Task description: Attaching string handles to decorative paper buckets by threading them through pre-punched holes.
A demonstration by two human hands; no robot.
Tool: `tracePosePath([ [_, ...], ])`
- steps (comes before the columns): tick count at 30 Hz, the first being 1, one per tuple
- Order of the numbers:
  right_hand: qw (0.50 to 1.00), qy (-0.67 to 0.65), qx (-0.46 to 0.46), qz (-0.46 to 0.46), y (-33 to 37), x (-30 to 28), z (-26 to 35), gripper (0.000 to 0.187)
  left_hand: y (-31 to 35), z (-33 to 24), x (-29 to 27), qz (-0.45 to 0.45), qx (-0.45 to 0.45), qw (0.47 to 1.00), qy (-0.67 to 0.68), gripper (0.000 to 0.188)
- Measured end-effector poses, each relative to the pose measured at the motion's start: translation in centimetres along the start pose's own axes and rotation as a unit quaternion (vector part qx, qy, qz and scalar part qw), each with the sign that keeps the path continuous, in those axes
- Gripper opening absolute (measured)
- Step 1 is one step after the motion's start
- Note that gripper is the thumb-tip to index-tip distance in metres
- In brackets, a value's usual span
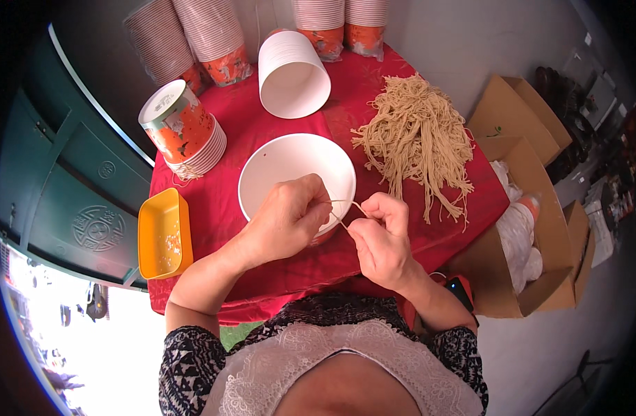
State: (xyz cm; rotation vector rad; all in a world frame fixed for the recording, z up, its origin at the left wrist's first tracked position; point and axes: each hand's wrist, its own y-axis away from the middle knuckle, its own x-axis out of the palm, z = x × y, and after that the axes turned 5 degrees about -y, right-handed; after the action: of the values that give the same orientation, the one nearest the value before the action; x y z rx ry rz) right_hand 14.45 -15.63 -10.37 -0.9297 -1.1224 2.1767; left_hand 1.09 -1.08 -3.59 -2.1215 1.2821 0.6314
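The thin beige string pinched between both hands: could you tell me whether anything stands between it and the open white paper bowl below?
Nothing visible does. The thin beige string is held between the left hand and right hand, right over the rim of the open white paper bowl, whose inside looks bare.

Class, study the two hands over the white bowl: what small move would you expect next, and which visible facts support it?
Probably pulling the loop tight. Both hands, left hand and right hand, pinch a thin tan string stretched between them just above the white bowl, while the pile of strings lies untouched beside it on the red cloth.
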Motion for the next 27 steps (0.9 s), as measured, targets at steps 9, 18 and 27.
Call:
tracePosePath([
  [9, 0.999, 0.026, -0.018, -0.041, 1.2, 1.0, -1.0, 0.023, -0.4, 0.1, 0.1, -0.018, -0.045, 0.999, -0.017, 0.008],
  [18, 0.991, -0.055, 0.071, -0.098, 0.3, 1.6, -0.7, 0.017, 0.0, -0.7, 0.4, -0.055, 0.098, 0.988, -0.108, 0.011],
  [27, 0.954, -0.181, 0.218, -0.098, 0.0, 2.3, 0.1, 0.008, 0.9, -1.3, 0.0, -0.03, 0.113, 0.988, -0.102, 0.014],
])
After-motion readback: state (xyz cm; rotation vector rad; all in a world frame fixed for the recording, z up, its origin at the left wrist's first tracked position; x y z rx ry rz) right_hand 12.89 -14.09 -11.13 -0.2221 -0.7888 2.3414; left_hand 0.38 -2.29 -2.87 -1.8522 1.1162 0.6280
